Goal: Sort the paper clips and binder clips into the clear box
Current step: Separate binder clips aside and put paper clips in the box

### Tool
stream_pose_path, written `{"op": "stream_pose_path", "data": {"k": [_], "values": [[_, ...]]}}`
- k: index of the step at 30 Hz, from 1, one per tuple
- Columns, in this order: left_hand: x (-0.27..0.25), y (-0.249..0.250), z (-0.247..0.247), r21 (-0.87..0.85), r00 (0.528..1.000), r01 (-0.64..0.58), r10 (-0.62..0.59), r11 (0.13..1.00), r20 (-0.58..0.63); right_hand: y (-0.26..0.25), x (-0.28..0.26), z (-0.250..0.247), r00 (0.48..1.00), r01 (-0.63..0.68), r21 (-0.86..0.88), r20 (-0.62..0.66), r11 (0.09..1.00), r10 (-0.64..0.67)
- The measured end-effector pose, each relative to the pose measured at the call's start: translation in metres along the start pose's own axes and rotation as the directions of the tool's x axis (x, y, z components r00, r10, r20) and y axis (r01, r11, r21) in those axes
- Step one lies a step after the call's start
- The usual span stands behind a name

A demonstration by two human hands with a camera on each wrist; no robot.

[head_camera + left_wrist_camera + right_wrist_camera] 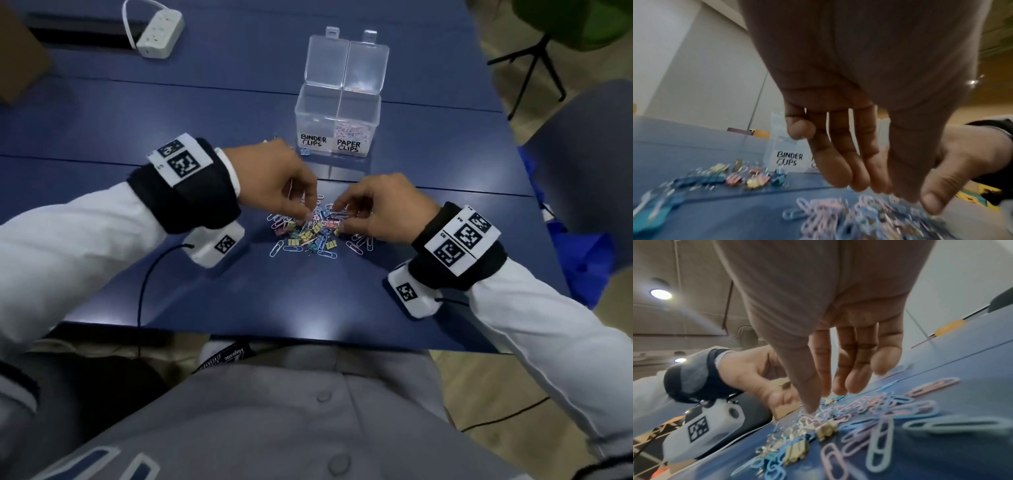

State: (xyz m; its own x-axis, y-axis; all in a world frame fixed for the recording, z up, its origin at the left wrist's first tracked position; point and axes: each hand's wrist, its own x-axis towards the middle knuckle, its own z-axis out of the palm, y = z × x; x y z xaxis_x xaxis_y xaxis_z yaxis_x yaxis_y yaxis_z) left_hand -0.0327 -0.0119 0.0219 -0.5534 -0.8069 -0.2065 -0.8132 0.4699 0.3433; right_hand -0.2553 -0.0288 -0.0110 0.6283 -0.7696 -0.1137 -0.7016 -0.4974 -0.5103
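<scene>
A mixed pile of pastel paper clips and small binder clips [308, 234] lies on the blue table. Behind it stands the clear box [337, 102], lids up, labelled BINDER CLIPS on the left and PAPER CLIPS on the right. The right compartment holds several paper clips [350, 132]. My left hand [306, 214] reaches down into the pile's left side, and in the left wrist view [879, 190] its fingers are nearly straight. My right hand [339, 217] reaches into the right side, its thumb tip [810, 408] touching the clips. I see no clip held in either hand.
A separate row of binder clips [748, 177] lies left of the box, mostly hidden behind my left hand in the head view. A white power strip [159, 32] sits at the far left. A grey chair [582, 154] stands at the right. The table's front edge [308, 330] is near my body.
</scene>
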Motion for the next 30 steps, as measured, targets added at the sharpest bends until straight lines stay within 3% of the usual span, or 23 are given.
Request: {"op": "stream_pose_path", "data": {"k": [3, 7, 12, 25, 30], "values": [[-0.008, -0.010, 0.018, -0.034, 0.999, 0.020, -0.019, 0.999, 0.036, -0.011, 0.006, 0.005, 0.998, 0.025, -0.064, 0.055, 0.998, -0.022], [-0.013, -0.023, 0.025, -0.040, 0.998, 0.056, -0.057, 0.998, -0.026, -0.014, 0.008, 0.008, 0.991, 0.002, -0.119, 0.133, 0.993, 0.014], [-0.020, -0.027, 0.021, -0.031, 0.995, 0.062, -0.064, 0.998, -0.079, -0.012, 0.007, 0.007, 0.990, -0.049, -0.106, 0.128, 0.993, 0.062], [-0.019, -0.026, 0.033, 0.080, 0.999, 0.041, -0.040, 0.996, -0.016, -0.020, 0.006, 0.008, 0.988, 0.022, -0.194, 0.154, 0.981, 0.008], [-0.020, -0.027, 0.032, -0.003, 0.997, 0.066, -0.066, 0.998, -0.030, -0.022, 0.005, 0.008, 0.990, 0.044, -0.208, 0.143, 0.977, -0.014]]}}
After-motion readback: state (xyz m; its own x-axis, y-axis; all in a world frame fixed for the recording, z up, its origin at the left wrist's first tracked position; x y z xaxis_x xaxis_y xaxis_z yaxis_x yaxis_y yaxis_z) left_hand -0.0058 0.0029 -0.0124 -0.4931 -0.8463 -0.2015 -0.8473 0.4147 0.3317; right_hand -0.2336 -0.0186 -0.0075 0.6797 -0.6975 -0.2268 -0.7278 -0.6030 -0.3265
